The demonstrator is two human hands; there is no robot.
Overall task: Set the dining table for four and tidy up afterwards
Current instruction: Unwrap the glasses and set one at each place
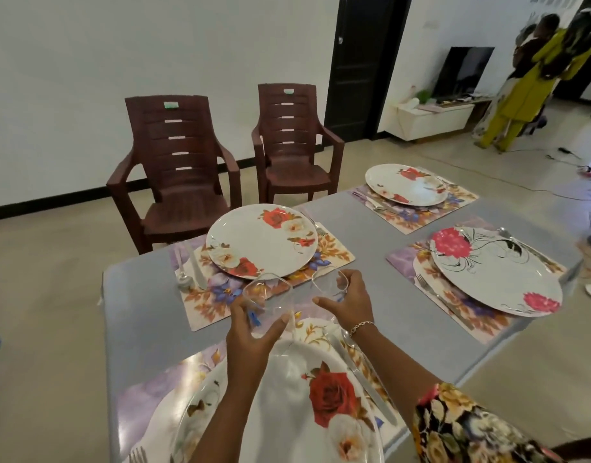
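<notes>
The grey table (354,225) carries floral placemats, each with a flowered white plate: near plate (301,412), far left plate (261,243), far right plate (406,184), right plate (496,270). Cutlery lies beside the plates, such as a knife (364,382) and a fork (444,300). My left hand (250,332) grips a clear glass (267,295) above the near plate's far rim. My right hand (346,302) holds a second clear glass (331,282) just to the right, near the far left placemat's front edge.
Two brown plastic chairs (184,168) (292,142) stand beyond the table's far side against the white wall. People stand at the far right (534,81) near a low white cabinet (431,118). Cables lie on the floor at the right.
</notes>
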